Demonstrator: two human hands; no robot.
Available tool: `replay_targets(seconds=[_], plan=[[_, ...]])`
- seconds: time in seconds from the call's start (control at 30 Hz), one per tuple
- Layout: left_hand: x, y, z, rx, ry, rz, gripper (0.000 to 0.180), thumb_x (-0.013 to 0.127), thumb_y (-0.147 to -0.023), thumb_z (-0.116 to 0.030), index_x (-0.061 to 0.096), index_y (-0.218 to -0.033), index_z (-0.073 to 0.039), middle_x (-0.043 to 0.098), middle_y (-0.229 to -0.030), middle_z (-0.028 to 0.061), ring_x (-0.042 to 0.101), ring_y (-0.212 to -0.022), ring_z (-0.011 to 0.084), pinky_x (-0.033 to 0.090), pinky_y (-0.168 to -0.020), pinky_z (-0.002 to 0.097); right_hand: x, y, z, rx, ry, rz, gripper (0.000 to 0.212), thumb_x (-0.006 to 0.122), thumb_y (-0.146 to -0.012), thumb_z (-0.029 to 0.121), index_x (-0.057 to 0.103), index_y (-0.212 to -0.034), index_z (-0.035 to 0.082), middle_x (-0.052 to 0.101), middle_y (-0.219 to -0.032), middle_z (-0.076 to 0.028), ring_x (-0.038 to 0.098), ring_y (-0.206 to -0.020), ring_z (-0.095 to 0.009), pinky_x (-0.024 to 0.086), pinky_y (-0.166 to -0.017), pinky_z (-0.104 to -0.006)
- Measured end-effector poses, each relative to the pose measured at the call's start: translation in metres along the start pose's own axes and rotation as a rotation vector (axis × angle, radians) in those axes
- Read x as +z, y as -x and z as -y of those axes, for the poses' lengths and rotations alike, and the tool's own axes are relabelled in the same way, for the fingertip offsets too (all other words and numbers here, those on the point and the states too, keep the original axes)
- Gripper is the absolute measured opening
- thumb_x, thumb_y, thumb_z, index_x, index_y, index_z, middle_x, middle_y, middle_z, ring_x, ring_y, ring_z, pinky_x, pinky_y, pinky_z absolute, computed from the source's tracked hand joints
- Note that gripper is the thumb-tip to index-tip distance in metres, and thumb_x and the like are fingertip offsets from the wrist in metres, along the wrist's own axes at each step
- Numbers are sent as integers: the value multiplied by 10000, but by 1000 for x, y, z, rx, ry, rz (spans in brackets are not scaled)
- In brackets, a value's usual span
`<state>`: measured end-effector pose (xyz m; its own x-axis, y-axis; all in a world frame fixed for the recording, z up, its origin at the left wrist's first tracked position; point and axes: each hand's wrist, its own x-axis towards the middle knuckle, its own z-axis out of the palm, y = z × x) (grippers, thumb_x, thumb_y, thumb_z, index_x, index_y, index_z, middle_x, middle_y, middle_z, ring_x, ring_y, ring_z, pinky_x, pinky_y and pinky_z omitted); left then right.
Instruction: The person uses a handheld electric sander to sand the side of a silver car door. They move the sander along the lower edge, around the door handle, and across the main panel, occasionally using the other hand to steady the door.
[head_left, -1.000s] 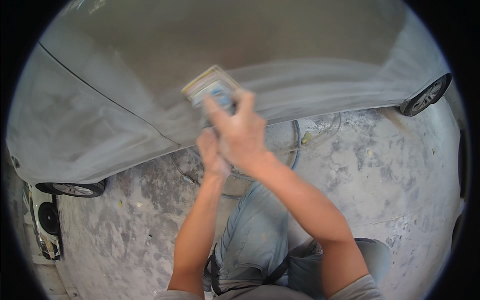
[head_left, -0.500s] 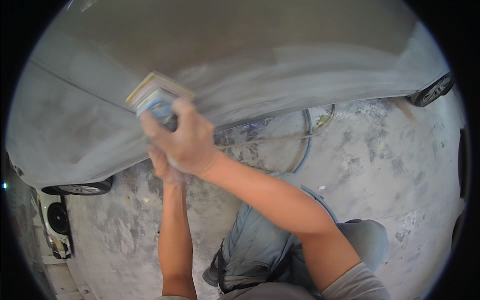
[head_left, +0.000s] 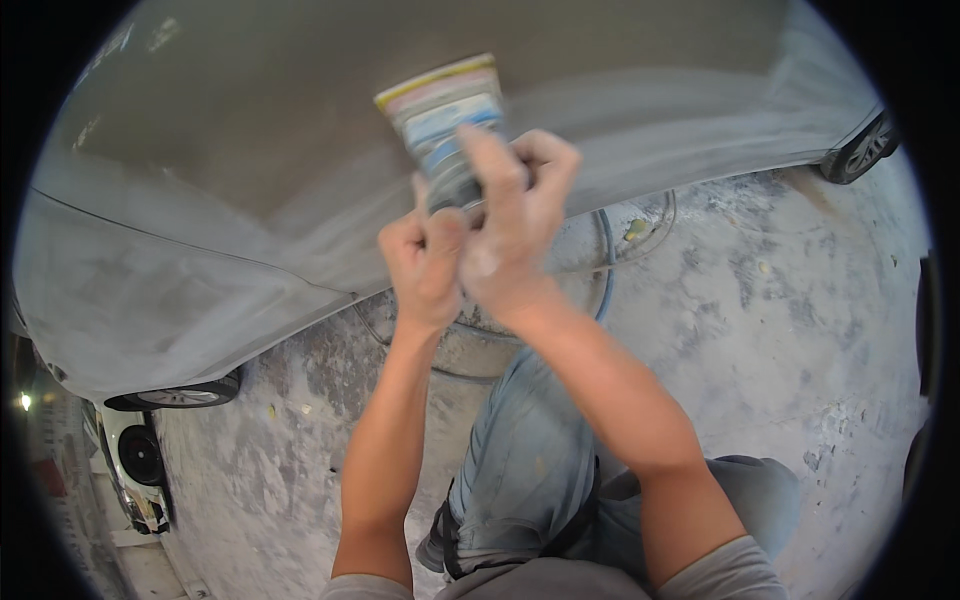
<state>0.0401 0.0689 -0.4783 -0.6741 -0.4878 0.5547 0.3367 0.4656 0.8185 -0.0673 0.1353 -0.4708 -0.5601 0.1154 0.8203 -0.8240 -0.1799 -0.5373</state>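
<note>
A power sander [head_left: 453, 118] with a rectangular pad, blue and white on its body and a yellow edge, lies against the side of a car [head_left: 640, 60]. The car's panel is brownish, with pale, dusty patches along its lower part. My right hand [head_left: 515, 215] is closed round the sander from the right, its fingers dusty and blurred. Lower down on the grip, my left hand [head_left: 424, 262] wraps the near end of the sander. The pad's working face is hidden against the panel.
Hoses, one of them a blue hose [head_left: 607, 260], run over the dusty concrete floor [head_left: 740, 330] beneath the car's edge. Wheels show at the right [head_left: 862, 150] and left [head_left: 180, 394]. Another vehicle [head_left: 128, 460] stands at the lower left. My bent knee [head_left: 530, 430] is below my arms.
Both hands have carried the sander to the right and higher up the panel. It has turned, and its pad edge now tilts up to the right.
</note>
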Motion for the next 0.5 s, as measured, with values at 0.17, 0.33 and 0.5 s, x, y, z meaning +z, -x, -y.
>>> replay_targets(seconds=[0.17,0.33,0.5], plan=[[-37,20,5,-18,-76,-68,477,571,-1126,-483,590,-915,-55,586,-878,-10,505,-811,114,418,-683,345,19,14,25,-97,14,63,483,755,-891,384,673,-1341,230,504,-1123,-154,613,-826,-281,543,-581,-390],[-129,71,14,-51,122,-365,509,537,-1123,-522,614,-1131,-19,635,-1059,48,575,-963,157,472,-821,371,82,59,88,-203,-47,89,416,731,-864,296,667,-1265,205,545,-1097,-165,647,-824,-253,553,-592,-359],[-146,73,-3,-32,73,-435,574,514,-1120,-560,557,-1279,-11,617,-1202,83,579,-1094,193,467,-939,396,99,66,115,-137,-124,226,472,772,-816,255,669,-1277,237,521,-1081,-149,638,-886,-276,561,-621,-344]])
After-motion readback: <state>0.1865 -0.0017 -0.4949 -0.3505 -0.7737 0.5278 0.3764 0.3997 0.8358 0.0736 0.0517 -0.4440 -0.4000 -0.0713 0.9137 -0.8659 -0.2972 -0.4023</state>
